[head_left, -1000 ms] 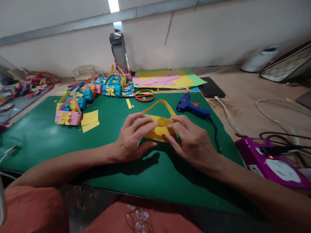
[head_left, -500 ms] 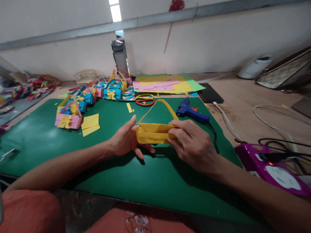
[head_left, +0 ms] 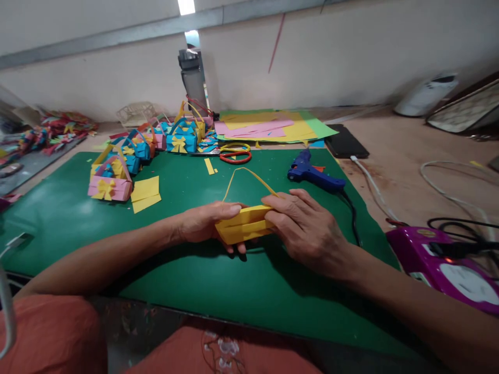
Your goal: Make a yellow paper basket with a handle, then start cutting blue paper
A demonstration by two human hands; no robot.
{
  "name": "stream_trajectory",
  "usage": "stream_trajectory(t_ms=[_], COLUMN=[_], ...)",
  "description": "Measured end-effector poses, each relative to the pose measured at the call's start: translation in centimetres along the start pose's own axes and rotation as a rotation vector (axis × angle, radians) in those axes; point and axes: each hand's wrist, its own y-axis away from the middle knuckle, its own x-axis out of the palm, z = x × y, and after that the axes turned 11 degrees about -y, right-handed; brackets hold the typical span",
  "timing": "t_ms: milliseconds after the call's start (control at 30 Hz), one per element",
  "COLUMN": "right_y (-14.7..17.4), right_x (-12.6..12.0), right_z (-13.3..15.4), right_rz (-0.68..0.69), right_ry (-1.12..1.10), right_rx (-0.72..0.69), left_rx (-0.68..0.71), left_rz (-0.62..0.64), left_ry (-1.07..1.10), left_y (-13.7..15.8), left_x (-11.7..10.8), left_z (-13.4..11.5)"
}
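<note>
Between my hands, over the green mat (head_left: 234, 291), is a small yellow paper basket (head_left: 245, 226) with a thin strip handle arching up behind it. My left hand (head_left: 210, 223) grips its left end, thumb on the upper edge and fingers underneath. At the right end my right hand (head_left: 306, 226) pinches the basket's side near the foot of the handle. The basket's opening tilts toward me, and my right fingers cover its right end. Behind it, to the right, lies a blue glue gun (head_left: 315, 174). Scissors (head_left: 235, 152) with red and yellow handles lie farther back.
Finished paper baskets (head_left: 111, 182) with bows stand at the back left, near yellow paper pieces (head_left: 146, 194). Coloured sheets (head_left: 273, 126), a water bottle (head_left: 192, 78) and a phone (head_left: 346, 141) are along the back. A purple power strip (head_left: 444, 267) with cables sits at the right.
My left hand, spread beside the basket before, has closed on its left end. The basket has tilted, its left end lower and its opening turned more toward me. The view has shifted slightly.
</note>
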Motion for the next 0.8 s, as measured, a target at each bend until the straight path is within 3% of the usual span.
stream_trajectory(t_ms=[367, 800], right_y=[-0.14, 0.11], right_x=[-0.20, -0.25], right_z=[0.43, 0.40], right_rz=[-0.053, -0.026], right_ry=[0.046, 0.069], right_rx=[0.029, 0.028], left_rx=[-0.033, -0.032], left_rz=[-0.118, -0.160], left_ry=[0.000, 0.016], left_y=[-0.13, -0.13], left_x=[0.86, 1.14], left_z=[-0.05, 0.05])
